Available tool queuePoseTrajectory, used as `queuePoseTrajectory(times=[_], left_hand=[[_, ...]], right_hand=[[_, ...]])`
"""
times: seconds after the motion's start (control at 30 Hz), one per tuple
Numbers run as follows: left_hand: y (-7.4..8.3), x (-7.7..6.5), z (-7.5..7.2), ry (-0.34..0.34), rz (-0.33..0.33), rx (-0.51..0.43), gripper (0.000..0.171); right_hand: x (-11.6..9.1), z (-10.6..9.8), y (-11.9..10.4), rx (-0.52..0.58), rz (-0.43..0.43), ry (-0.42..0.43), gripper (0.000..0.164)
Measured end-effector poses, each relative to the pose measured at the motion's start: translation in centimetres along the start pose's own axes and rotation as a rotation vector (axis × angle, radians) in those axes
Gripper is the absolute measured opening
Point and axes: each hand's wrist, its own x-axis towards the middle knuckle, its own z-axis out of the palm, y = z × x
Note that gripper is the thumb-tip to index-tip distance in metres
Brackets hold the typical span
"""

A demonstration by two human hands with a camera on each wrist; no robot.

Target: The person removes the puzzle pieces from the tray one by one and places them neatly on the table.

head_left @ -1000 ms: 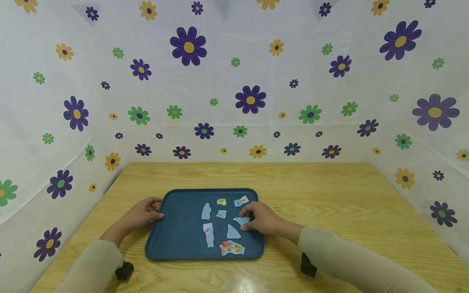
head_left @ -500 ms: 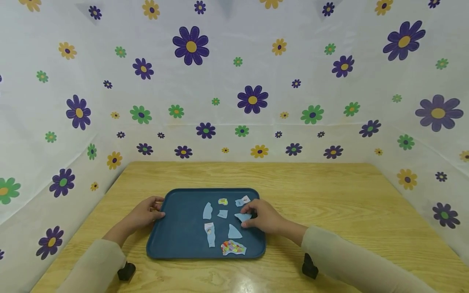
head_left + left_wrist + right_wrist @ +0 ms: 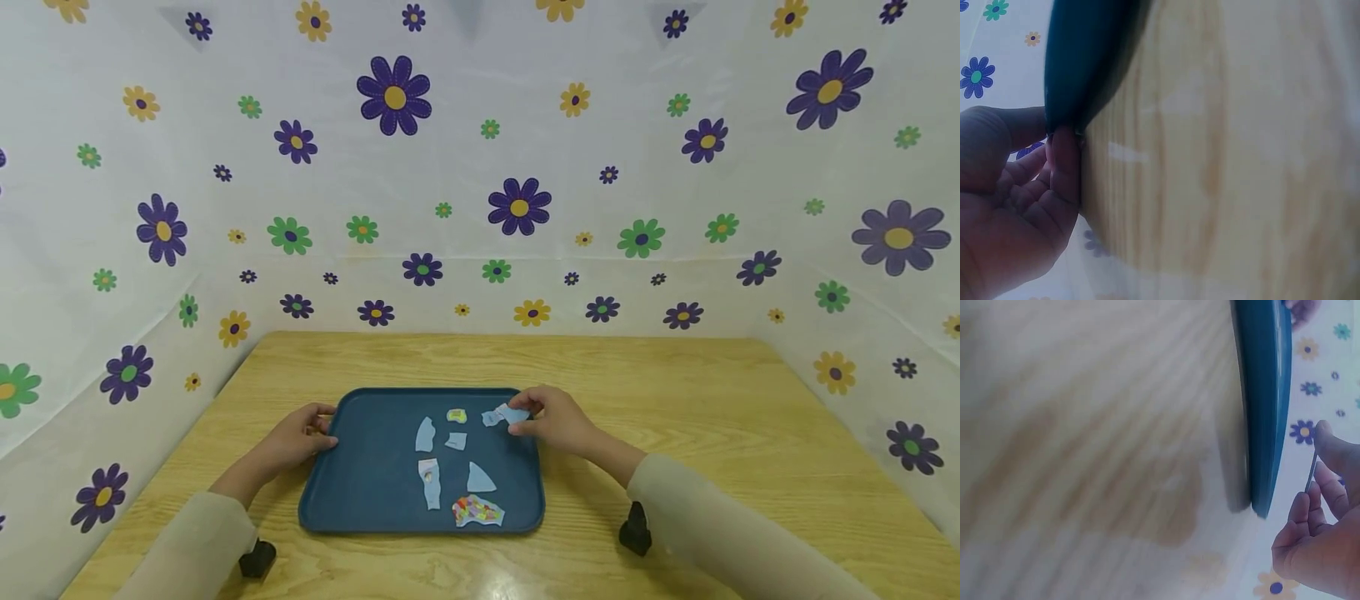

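Note:
My left hand [image 3: 295, 437] grips the left rim of a dark blue tray [image 3: 367, 475], and the left wrist view shows thumb and fingers pinching the tray's edge. Over the tray's upper right corner, my right hand [image 3: 564, 425] pinches a light-blue paper piece [image 3: 515, 414] between thumb and fingers. Edge-on, that piece looks like a thin line in the right wrist view. Right beside it in the head view is a blue-and-white piece [image 3: 491, 417]; I cannot tell whether the two touch.
Other cut pieces lie on the tray: a yellow-green one [image 3: 456, 415], a small blue one [image 3: 455, 441], a curved blue one [image 3: 425, 435], a long printed one [image 3: 430, 483], a triangular blue one [image 3: 480, 477] and a multicoloured one [image 3: 477, 511]. A wooden table [image 3: 645, 400] lies beneath.
The right hand has lifted the light-blue piece from the tray's right side and carried it away from me, up beside the blue-and-white piece. The left hand stays on the rim.

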Motion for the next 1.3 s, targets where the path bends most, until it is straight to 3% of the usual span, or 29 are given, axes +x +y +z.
queuePoseTrajectory(times=[0.3,0.7,1.3], left_hand=[[0.0,-0.1,0.1,-0.001,-0.006,-0.023,0.052],[0.0,-0.2,0.1,-0.009,-0.038,-0.044,0.054],[-0.2,0.1,0.0,-0.015,-0.033,-0.067,0.054]], right_hand=[[1.3,-1.7,1.4,-0.037,0.058,0.052,0.026],[3.8,-4.2,3.9,-0.099,-0.006,0.068,0.03],[7.8,-7.0,8.1,-0.121,0.052,0.12,0.032]])
